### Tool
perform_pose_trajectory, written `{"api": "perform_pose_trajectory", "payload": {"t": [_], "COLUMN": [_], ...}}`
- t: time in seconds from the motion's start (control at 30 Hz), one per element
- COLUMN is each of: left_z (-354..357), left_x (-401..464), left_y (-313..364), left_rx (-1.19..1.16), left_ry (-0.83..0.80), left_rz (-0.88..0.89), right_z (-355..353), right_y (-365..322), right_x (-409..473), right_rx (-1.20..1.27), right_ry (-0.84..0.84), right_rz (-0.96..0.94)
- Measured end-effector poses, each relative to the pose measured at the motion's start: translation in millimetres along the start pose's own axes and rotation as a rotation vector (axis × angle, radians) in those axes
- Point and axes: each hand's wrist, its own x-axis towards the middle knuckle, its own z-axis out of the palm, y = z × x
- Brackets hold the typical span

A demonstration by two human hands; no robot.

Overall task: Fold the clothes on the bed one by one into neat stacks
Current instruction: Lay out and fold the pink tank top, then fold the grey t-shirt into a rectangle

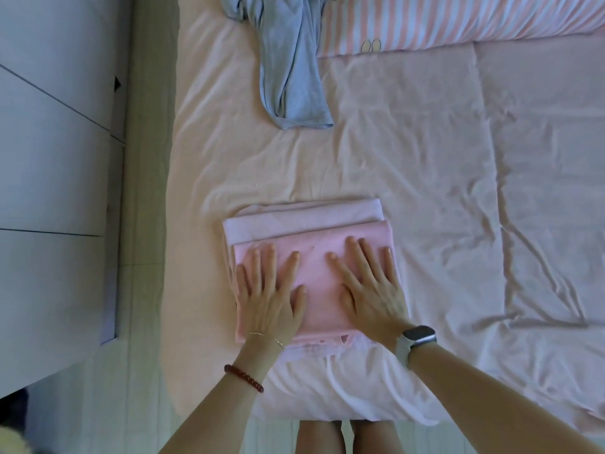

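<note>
A folded pink garment (319, 273) lies on top of a paler folded piece (301, 217), making a small stack near the bed's front left. My left hand (268, 290) lies flat on the pink garment's left half, fingers spread and straight. My right hand (370, 283) presses flat on its right half, a watch on that wrist. An unfolded grey-blue garment (291, 70) lies crumpled further back on the bed.
The bed (425, 178) is covered by a wrinkled pale pink sheet. A pink-and-white striped pillow or duvet (458, 21) runs along the back right. A white cabinet (55, 158) stands to the left across a narrow strip of floor.
</note>
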Motion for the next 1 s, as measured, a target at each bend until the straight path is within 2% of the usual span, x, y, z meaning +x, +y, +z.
{"api": "perform_pose_trajectory", "payload": {"t": [0.17,0.3,0.37,0.43,0.47,0.53,0.63,0.7,0.77,0.93,1.0], "left_z": [20,-14,-42,-67,-85,-126,-184,-219,-247,-272,-270], "left_x": [7,6,1,-6,-16,-36,-71,-95,-118,-165,-185], "left_y": [-8,-3,-6,-8,-15,-34,-75,-105,-139,-232,-271], "left_rx": [-0.007,-0.070,-0.143,-0.239,-0.259,-0.261,-0.386,-0.525,-0.554,-0.566,-0.604], "left_ry": [-0.028,-0.156,-0.259,-0.297,-0.264,-0.175,-0.016,0.084,0.158,0.347,0.357], "left_rz": [-0.037,-0.052,-0.086,-0.192,-0.256,-0.337,-0.388,-0.417,-0.422,-0.445,-0.443], "right_z": [13,-17,-47,-76,-96,-134,-191,-223,-245,-251,-237], "right_y": [16,16,5,-8,-20,-46,-90,-123,-161,-270,-314], "right_x": [6,7,8,10,10,9,7,8,11,20,23], "right_rx": [0.020,0.053,0.072,0.087,0.085,0.081,0.150,0.241,0.358,0.538,0.550], "right_ry": [-0.079,-0.246,-0.301,-0.352,-0.344,-0.281,-0.157,-0.069,-0.029,0.040,0.059], "right_rz": [-0.011,0.001,0.084,0.251,0.287,0.229,0.104,0.080,0.073,0.062,0.087]}}
